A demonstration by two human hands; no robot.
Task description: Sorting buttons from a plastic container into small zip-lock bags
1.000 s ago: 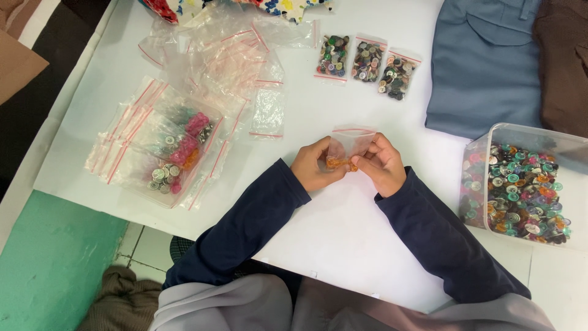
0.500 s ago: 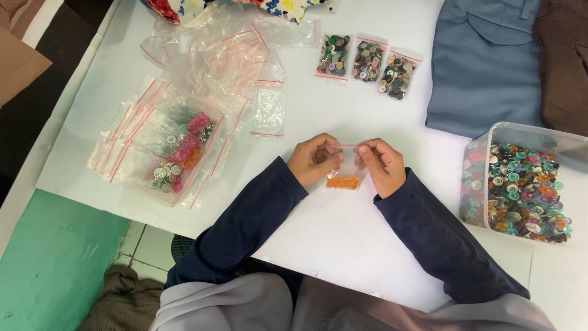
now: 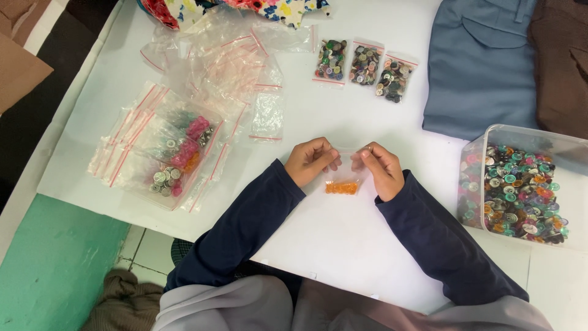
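A small clear zip bag with orange buttons at its bottom hangs upright just above the white table. My left hand pinches the bag's top left corner. My right hand pinches its top right corner. Both sleeves are dark blue. The bag's mouth lies stretched between my fingertips.
A clear box full of mixed coloured buttons stands at the right. Three filled small bags lie at the back. A heap of filled bags and empty zip bags lies at the left. Folded blue cloth sits back right.
The bag has gone from bunched between my hands to held up flat, with the orange buttons dropped to its bottom. My hands have moved slightly apart along its top edge.
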